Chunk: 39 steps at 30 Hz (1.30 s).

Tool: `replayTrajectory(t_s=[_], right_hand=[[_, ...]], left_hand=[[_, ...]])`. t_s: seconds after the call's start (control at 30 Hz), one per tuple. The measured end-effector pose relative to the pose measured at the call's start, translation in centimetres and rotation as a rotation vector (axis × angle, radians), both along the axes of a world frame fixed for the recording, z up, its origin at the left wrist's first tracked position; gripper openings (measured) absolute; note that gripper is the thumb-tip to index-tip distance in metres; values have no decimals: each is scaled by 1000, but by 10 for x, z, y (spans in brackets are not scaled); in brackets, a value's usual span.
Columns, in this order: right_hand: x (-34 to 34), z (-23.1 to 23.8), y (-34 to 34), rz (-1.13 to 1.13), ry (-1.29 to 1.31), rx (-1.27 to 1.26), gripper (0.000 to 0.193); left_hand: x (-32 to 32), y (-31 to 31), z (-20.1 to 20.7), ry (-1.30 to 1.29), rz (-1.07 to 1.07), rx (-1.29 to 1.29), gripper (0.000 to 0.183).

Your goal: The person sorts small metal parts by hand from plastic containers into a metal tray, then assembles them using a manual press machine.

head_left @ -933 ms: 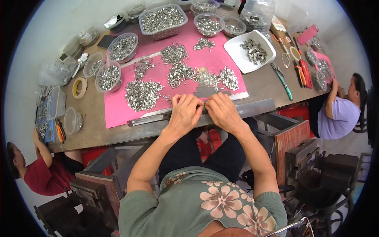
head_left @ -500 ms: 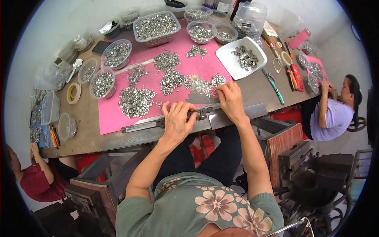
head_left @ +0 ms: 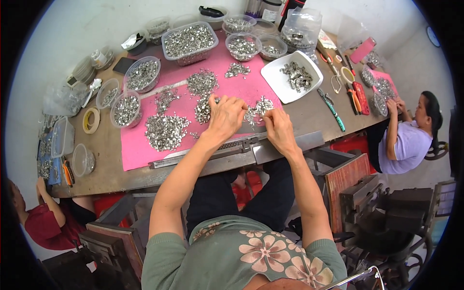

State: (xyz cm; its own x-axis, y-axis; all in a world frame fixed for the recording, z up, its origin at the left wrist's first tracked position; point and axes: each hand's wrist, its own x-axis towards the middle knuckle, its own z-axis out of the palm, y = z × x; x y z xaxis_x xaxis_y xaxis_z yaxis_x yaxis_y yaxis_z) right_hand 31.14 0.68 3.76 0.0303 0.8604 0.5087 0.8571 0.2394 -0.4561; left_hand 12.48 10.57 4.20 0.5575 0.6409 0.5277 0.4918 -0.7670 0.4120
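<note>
My left hand (head_left: 226, 117) reaches over the pink mat (head_left: 186, 99), its fingers bent down beside a pile of small metal pieces (head_left: 203, 110). Its thumb and forefinger look closed together, and their tips are hidden. My right hand (head_left: 281, 130) is pinched near a smaller pile of shiny metal bits (head_left: 264, 105); anything between its fingertips is too small to make out. Below both hands, a long metal rail (head_left: 212, 151) with a dark toothed-looking strip runs along the table's front edge. A flat metal plate (head_left: 285, 146) adjoins its right end.
A white tray (head_left: 273, 77) of metal parts stands right of the mat. Plastic tubs (head_left: 191, 60) of pieces line the back and left. A green-handled tool (head_left: 338, 116), pliers (head_left: 356, 100) and tape (head_left: 91, 121) lie around. Co-workers sit at right (head_left: 406, 133) and left (head_left: 46, 220).
My left hand has moved forward from the rail to the piles, uncovering the rail's middle. My right hand has shifted slightly toward me, still pinched. The view has turned a little.
</note>
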Motion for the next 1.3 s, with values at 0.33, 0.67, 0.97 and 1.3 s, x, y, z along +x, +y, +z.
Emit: replayTrajectory(t_s=[0.33,0.67,0.97,1.3], right_hand=[[0,-9,-21,-55,-78,26,10],[8,-6,-29,-76,21,-20,9],[6,-7,-26,-64,-74,36,9],[-46,11,-27,282,9,84,15]], left_hand=[[8,11,-3,93,-45,-25,6],[17,12,-11,126,-77,87,12],[-35,-34,6,-30,-52,2,7],[-70,-82,-4,-47,-62,-18,11]])
